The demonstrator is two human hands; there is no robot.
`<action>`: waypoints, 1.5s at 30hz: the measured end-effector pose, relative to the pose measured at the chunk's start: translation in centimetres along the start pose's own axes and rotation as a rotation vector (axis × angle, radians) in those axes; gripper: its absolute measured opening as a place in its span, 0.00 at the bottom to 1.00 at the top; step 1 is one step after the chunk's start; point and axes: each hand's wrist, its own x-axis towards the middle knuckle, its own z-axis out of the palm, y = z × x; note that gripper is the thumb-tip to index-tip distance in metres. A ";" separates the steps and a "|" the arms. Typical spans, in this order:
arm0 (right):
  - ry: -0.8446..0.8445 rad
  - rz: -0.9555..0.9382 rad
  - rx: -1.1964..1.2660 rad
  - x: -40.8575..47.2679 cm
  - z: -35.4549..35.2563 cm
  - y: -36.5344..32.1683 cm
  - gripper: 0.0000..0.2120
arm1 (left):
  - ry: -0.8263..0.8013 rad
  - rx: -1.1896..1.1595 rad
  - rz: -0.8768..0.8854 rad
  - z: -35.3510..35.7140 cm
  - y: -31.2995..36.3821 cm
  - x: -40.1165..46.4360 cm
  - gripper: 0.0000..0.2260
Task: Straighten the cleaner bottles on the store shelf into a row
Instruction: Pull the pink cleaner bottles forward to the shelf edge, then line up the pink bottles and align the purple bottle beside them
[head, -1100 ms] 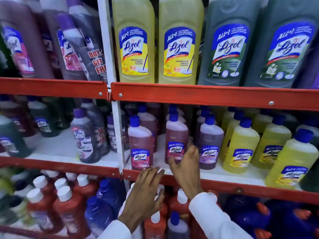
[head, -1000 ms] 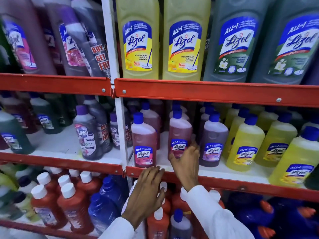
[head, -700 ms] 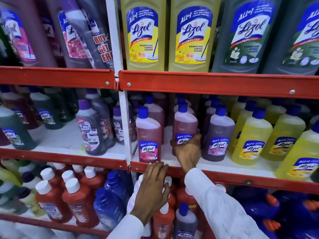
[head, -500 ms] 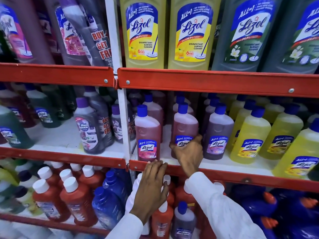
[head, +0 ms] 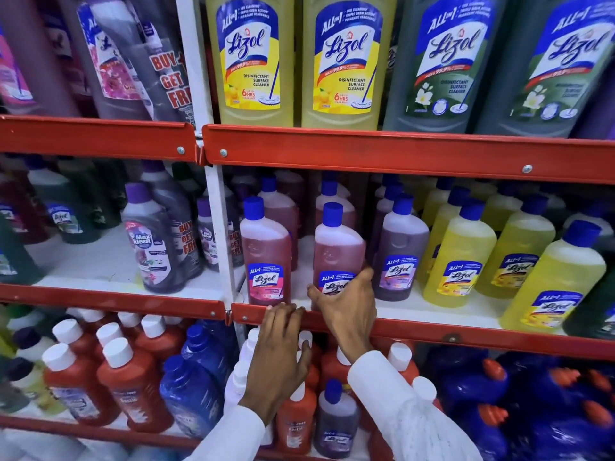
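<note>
On the middle shelf (head: pixel 432 314) stand small Lizol cleaner bottles with blue caps. My right hand (head: pixel 346 304) wraps around the base of a pink bottle (head: pixel 336 247), thumb on its left side and fingers on its right. Another pink bottle (head: pixel 266 254) stands to its left at the shelf front, with a gap between them. A purple bottle (head: pixel 399 251) is just to the right of the held one. Several yellow bottles (head: pixel 459 257) follow further right. My left hand (head: pixel 279 354) rests flat with fingertips on the red shelf rail (head: pixel 416 331), holding nothing.
A white upright post (head: pixel 219 234) divides the shelving. Left of it stand grey Max Kleen bottles (head: pixel 149 241). Large Lizol bottles (head: pixel 253 58) fill the shelf above. Below are red bottles with white caps (head: pixel 129 377) and blue ones (head: pixel 525 400).
My right hand has closed around the base of the pink bottle and drawn it forward toward the shelf front. My left hand stays on the red rail. The view has come closer.
</note>
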 end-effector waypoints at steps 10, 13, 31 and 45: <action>0.398 -0.106 0.148 2.5 -4.4 3.8 0.35 | 0.017 0.002 -0.044 0.1 1.1 0.3 0.22; 0.335 -0.001 0.011 4.7 -4.3 4.4 0.46 | 0.019 -0.025 -0.053 0.1 1.4 0.6 0.21; 0.228 -0.006 -0.050 3.8 -5.3 6.7 0.46 | -0.022 -0.038 -0.092 1.2 1.6 0.5 0.25; 0.313 -0.108 0.079 2.7 -7.7 7.2 0.41 | -0.042 0.003 -0.129 2.1 1.3 0.5 0.26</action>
